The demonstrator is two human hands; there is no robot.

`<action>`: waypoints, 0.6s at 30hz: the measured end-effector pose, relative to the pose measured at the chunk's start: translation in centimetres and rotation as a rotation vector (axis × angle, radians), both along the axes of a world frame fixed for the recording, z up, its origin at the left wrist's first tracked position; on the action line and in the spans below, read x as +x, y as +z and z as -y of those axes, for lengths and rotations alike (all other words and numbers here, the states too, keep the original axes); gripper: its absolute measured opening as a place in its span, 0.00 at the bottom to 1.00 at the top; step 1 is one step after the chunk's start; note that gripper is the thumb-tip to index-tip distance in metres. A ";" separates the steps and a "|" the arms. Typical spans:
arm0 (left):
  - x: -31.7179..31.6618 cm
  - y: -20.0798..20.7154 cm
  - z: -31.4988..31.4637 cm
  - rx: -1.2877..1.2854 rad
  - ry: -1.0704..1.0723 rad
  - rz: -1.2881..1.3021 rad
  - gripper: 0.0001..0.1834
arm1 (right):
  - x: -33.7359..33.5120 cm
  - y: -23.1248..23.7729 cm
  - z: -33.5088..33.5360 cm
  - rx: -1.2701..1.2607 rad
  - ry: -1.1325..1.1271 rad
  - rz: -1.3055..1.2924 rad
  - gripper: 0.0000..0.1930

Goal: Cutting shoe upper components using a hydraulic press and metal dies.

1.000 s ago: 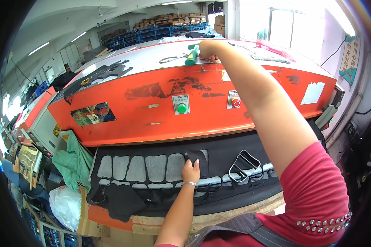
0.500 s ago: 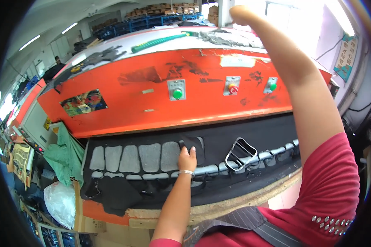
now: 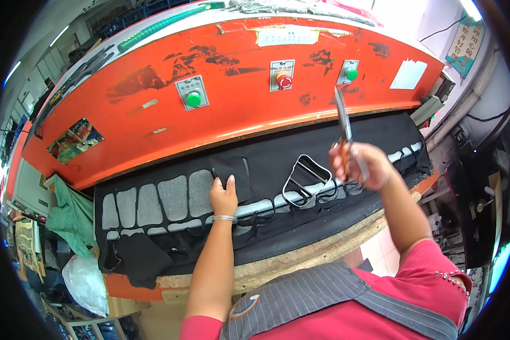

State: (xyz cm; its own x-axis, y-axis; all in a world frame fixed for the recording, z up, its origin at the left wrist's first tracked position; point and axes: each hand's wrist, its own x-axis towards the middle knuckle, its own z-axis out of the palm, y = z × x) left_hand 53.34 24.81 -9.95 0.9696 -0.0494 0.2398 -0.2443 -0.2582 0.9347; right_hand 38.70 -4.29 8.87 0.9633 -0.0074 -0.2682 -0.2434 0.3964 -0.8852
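Observation:
My left hand (image 3: pixel 224 195) pinches the edge of a dark flap of sheet material (image 3: pixel 236 171), thumb on top, over the black sheet on the bed. To its left runs a row of grey, rounded openings (image 3: pixel 174 198) in the sheet. My right hand (image 3: pixel 368 165) is raised above the sheet, closed round the orange handle of scissors (image 3: pixel 343 116), blades pointing up and away. A metal cutting die (image 3: pixel 292 173), a rounded frame with crossbars, lies on the sheet between my hands.
Behind the sheet stands the orange press beam (image 3: pixel 136 107) with a green button (image 3: pixel 194 99), a red button (image 3: pixel 284 81) and another green button (image 3: pixel 352 74). A wooden edge (image 3: pixel 277 266) borders the bed in front. Green cloth (image 3: pixel 71 212) hangs at left.
My right hand has come down from the machine's top and now holds scissors over the sheet. My left hand keeps its grip on the flap. The view has tilted downward.

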 end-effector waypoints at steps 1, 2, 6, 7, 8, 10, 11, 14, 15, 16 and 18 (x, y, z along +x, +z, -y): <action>0.0 0.1 0.0 -0.037 -0.006 0.015 0.13 | -1.0 -1.8 -1.2 0.133 0.076 0.081 0.22; -0.1 0.2 0.0 -0.005 0.005 0.018 0.14 | -1.8 -3.4 -2.5 0.235 0.132 0.032 0.22; -0.2 0.5 0.1 0.057 0.050 -0.026 0.16 | -3.5 -8.5 -8.7 0.437 0.345 -0.203 0.20; -0.3 0.7 0.4 0.064 0.043 -0.026 0.16 | -3.6 -10.0 -10.1 0.551 0.355 -0.227 0.21; -0.5 0.9 0.3 0.039 0.046 -0.023 0.15 | -3.4 -10.9 -11.4 0.572 0.310 -0.293 0.23; -0.5 1.0 0.4 0.019 0.060 -0.013 0.15 | -2.4 -11.9 -13.3 0.539 0.254 -0.419 0.33; -0.6 1.0 0.6 0.018 0.068 -0.002 0.14 | -1.7 -11.8 -13.6 0.543 0.263 -0.417 0.33; -0.7 0.6 0.4 0.027 0.097 0.023 0.14 | -0.6 -11.6 -14.2 0.399 0.350 -0.492 0.44; -0.7 0.6 0.4 0.027 0.102 0.039 0.13 | -0.4 -11.7 -14.1 0.403 0.360 -0.490 0.44; -0.7 0.6 0.4 0.034 0.110 0.042 0.13 | -0.2 -11.9 -14.0 0.383 0.389 -0.524 0.44; -0.9 0.8 0.6 0.076 0.117 0.028 0.11 | 0.1 -12.1 -14.0 0.367 0.422 -0.556 0.44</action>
